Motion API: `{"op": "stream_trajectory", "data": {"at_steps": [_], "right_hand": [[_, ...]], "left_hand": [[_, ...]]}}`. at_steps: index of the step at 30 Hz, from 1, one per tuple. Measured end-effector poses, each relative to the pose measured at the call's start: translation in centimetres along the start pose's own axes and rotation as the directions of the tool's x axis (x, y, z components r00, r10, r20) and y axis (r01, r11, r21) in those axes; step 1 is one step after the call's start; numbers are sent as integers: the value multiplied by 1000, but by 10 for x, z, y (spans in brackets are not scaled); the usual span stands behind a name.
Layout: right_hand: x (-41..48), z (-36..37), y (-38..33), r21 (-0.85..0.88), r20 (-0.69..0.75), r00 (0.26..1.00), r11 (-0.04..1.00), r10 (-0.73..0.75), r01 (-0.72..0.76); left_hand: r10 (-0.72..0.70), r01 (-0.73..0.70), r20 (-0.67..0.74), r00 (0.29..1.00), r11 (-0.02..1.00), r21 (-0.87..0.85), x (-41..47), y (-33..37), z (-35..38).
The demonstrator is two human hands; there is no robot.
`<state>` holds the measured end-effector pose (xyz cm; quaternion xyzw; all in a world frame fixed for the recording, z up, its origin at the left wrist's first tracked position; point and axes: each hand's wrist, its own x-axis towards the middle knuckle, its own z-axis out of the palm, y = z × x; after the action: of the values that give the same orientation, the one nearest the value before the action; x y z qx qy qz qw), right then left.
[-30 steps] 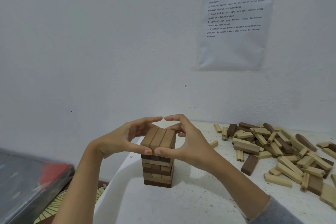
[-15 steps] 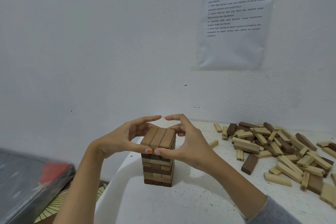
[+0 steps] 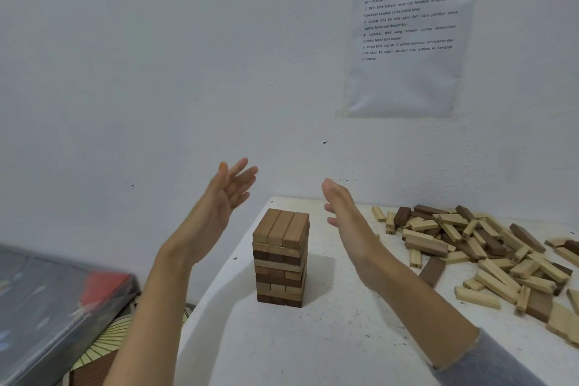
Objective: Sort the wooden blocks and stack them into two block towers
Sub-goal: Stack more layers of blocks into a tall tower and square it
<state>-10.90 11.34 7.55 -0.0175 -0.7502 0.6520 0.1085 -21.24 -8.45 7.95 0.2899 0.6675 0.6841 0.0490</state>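
Both hands had come off the top layer and spread apart; my left hand [image 3: 226, 197] and right hand [image 3: 344, 218] hung flat, fingers straight, holding nothing, either side of the tower [image 3: 280, 257] on the surface [image 3: 329, 341]. Blocks from the pile [image 3: 485, 247], I judged, wanted laying crosswise, softly.

A square tower of brown wooden blocks [image 3: 280, 260] stands on the white speckled table [image 3: 313, 351], near its left edge. The left hand [image 3: 219, 207] is to the left of the tower's top and the right hand [image 3: 347, 222] to the right, both apart from it. A loose pile of pale and dark wooden blocks [image 3: 485, 247] lies on the table well to the right. On the wall behind, above the pile, hangs a white printed sheet [image 3: 407, 78]. A grey flat board [image 3: 47, 307] lies left of the table.
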Motion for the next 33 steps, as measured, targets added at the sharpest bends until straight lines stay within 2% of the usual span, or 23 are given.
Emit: {"op": "stream_trajectory", "data": {"at_steps": [4, 9, 12, 19, 33], "right_hand": [[-4, 22, 19, 107, -75, 990, 988, 123, -115], [-8, 44, 27, 245, -113, 977, 958, 181, -149], [0, 58, 33, 259, -99, 972, 948, 215, -183], [23, 75, 59, 345, -83, 961, 912, 265, -222], [24, 80, 59, 367, -61, 962, 902, 267, -227]], "left_hand": [[-155, 146, -195, 968, 987, -60, -10, -6, 22], [-275, 258, -206, 939, 960, -106, -20, -12, 40], [-328, 307, -185, 926, 943, -133, -24, -8, 49], [-357, 330, -172, 918, 929, -167, -28, -11, 60], [-383, 362, -148, 912, 920, -147, -28, -13, 59]]}}
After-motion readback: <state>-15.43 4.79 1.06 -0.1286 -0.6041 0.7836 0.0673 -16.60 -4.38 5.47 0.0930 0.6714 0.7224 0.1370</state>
